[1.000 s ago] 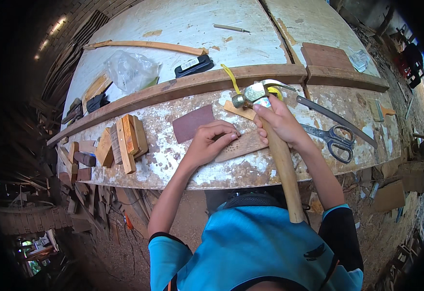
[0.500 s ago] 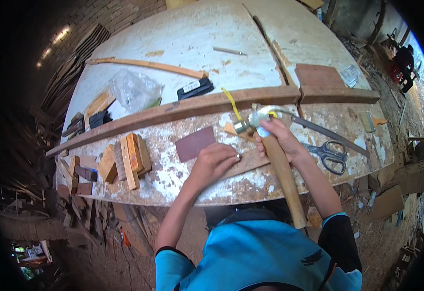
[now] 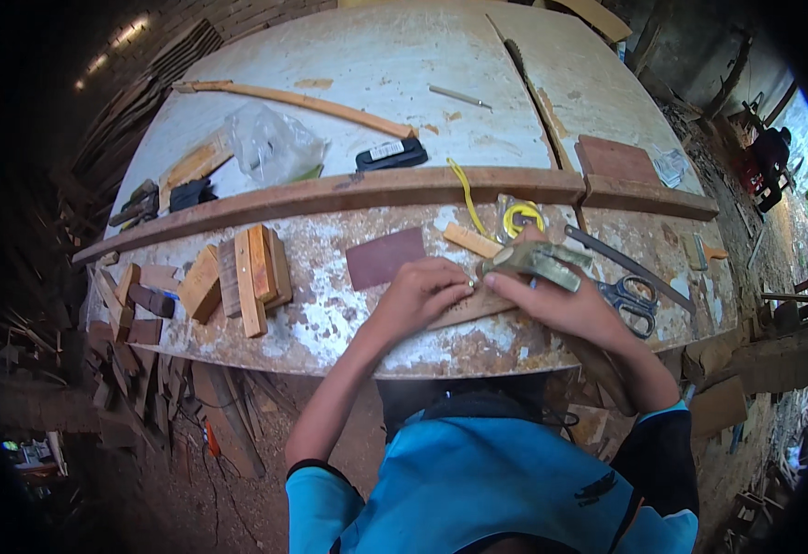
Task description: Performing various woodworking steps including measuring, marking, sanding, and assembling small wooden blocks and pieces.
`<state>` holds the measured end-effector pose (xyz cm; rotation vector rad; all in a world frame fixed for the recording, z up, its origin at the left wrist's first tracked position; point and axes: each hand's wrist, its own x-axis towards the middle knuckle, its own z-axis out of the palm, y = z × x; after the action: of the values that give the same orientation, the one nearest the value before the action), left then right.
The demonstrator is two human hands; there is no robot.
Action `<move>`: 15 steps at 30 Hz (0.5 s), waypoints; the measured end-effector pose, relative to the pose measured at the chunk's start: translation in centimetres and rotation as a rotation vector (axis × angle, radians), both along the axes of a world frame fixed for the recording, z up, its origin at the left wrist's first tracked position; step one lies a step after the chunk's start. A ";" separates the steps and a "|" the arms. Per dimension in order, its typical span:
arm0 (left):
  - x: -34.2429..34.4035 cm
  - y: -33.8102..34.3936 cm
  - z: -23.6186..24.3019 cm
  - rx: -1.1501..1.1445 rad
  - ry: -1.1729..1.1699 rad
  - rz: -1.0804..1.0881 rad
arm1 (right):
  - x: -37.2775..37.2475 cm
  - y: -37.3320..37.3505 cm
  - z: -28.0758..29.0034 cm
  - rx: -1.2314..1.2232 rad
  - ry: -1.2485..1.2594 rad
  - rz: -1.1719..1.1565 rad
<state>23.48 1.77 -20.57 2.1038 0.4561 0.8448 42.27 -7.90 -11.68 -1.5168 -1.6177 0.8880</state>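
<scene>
My left hand (image 3: 427,288) is closed in a pinch above a flat wooden piece (image 3: 458,314) near the bench's front edge. A tiny whitish thing shows at its fingertips, too small to name. My right hand (image 3: 561,303) is wrapped round a claw hammer, its metal head (image 3: 544,262) lying over the knuckles and its wooden handle (image 3: 600,371) slanting down beneath the forearm. The right thumb points at the left fingertips, with a small gap between. A dark red sandpaper sheet (image 3: 385,258) lies beyond my left hand, and black-handled scissors (image 3: 633,303) lie to the right.
A long wooden beam (image 3: 349,194) crosses the bench (image 3: 404,65). Small wood blocks (image 3: 254,277) stand at left. A yellow cord (image 3: 467,198), a wood strip (image 3: 471,241), a dark metal bar (image 3: 626,266), a brush (image 3: 705,252) and a plastic bag (image 3: 273,146) lie about.
My right hand has turned the hammer over, the head now lower and tipped toward me, and its thumb has come close to my left fingertips. My left hand keeps its pinch.
</scene>
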 end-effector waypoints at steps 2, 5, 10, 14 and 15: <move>0.1 0.3 0.1 -0.032 -0.005 -0.013 | -0.4 0.1 2.4 -0.065 -0.026 -0.030; -0.1 0.2 -0.2 -0.054 -0.014 -0.008 | -1.4 -0.3 4.4 -0.085 -0.042 -0.063; -0.4 -0.1 0.1 -0.049 -0.003 -0.010 | -2.7 -0.7 3.8 -0.216 0.094 -0.098; -0.4 -0.2 -0.1 -0.059 -0.019 -0.040 | -2.5 -0.4 1.1 -0.110 0.012 -0.018; -0.3 -0.2 -0.1 -0.038 -0.041 -0.044 | -2.2 -0.4 1.4 -0.105 0.009 -0.014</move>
<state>23.19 1.57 -20.69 2.0501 0.3994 0.8456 40.03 -8.35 -10.26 -1.5910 -1.5736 0.9841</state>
